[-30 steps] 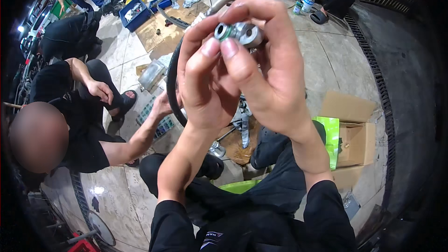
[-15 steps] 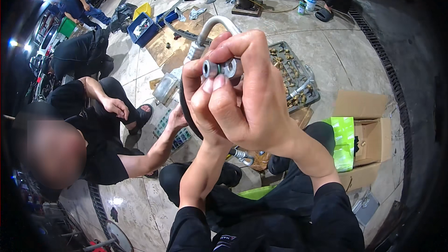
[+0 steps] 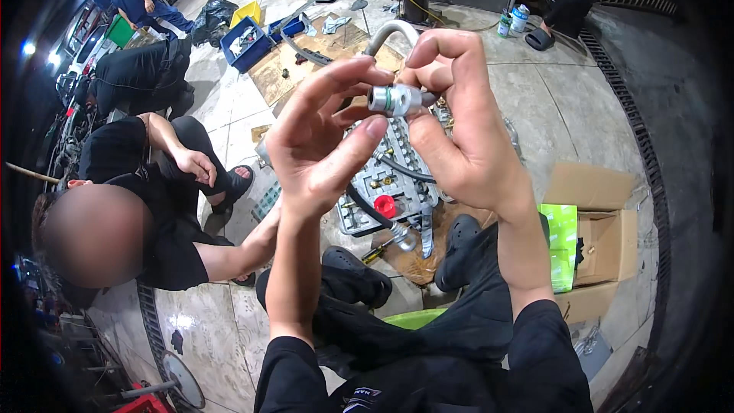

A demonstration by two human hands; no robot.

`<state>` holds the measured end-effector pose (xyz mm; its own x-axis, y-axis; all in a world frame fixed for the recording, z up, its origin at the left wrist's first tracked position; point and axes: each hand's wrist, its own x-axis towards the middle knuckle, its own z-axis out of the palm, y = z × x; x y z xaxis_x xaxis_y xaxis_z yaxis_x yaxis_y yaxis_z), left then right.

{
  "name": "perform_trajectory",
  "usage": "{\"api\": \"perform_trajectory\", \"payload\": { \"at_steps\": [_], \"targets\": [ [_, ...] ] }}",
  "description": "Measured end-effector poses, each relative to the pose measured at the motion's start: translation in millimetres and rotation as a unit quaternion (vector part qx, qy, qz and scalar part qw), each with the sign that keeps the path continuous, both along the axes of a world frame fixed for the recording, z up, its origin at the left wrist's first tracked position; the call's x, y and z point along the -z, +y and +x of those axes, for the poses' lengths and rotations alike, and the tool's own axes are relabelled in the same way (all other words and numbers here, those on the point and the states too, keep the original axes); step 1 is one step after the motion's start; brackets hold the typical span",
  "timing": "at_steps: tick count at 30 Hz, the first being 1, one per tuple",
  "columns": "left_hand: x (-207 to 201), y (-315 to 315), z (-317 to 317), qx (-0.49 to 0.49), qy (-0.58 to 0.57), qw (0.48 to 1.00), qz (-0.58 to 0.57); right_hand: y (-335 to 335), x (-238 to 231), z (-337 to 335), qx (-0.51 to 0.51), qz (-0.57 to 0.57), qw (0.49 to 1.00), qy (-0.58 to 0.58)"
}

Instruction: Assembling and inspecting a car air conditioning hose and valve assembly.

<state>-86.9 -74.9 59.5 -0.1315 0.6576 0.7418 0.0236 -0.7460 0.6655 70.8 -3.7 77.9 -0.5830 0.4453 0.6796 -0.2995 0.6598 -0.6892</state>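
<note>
Clock taken from the fitting (image 3: 394,100): metal, green-ringed, raised at upper centre. Right hand (image 3: 461,126) pinches its rear, fingers curled; left hand (image 3: 317,141) spread about its front, thumb clear. Both partly block the tray (image 3: 358,223) at 6. Black hose (image 3: 368,210) crosses tray's near edge. Co-worker (image 3: 180,237) low at 8; cans (image 3: 520,19) at 2. Floor (image 3: 543,99) pale slabs, stained; drain grate (image 3: 621,111) passes 3. Carton (image 3: 592,186) at 4, flaps open, green packet (image 3: 563,241) along its 9 side. Blue bin (image 3: 256,53) at 10 holds whitish items; tray holds small fittings, red cap (image 3: 384,206).

A silvery, green-ringed fitting (image 3: 392,99) points its open end left.
</note>
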Motion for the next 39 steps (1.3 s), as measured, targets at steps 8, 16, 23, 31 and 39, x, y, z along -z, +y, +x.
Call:
{"api": "perform_trajectory", "payload": {
  "at_steps": [8,16,23,31,39],
  "targets": [
    [-3,-5,-6,-0.079,0.142,0.985,-0.062,8,9,3,0.044,0.086,0.995,0.005],
    [6,-1,1,-0.082,0.117,0.985,-0.095,12,10,12,0.048,0.116,0.990,-0.064],
    [-2,-13,3,-0.055,0.042,0.973,-0.222,10,9,15,0.054,0.127,0.987,-0.080],
    [-3,-7,0,-0.017,0.058,0.991,-0.119,14,6,17,0.038,0.175,0.983,-0.028],
    [-16,6,1,-0.066,0.085,0.994,-0.035,43,18,-4,0.035,0.098,0.988,0.115]
  ]
}}
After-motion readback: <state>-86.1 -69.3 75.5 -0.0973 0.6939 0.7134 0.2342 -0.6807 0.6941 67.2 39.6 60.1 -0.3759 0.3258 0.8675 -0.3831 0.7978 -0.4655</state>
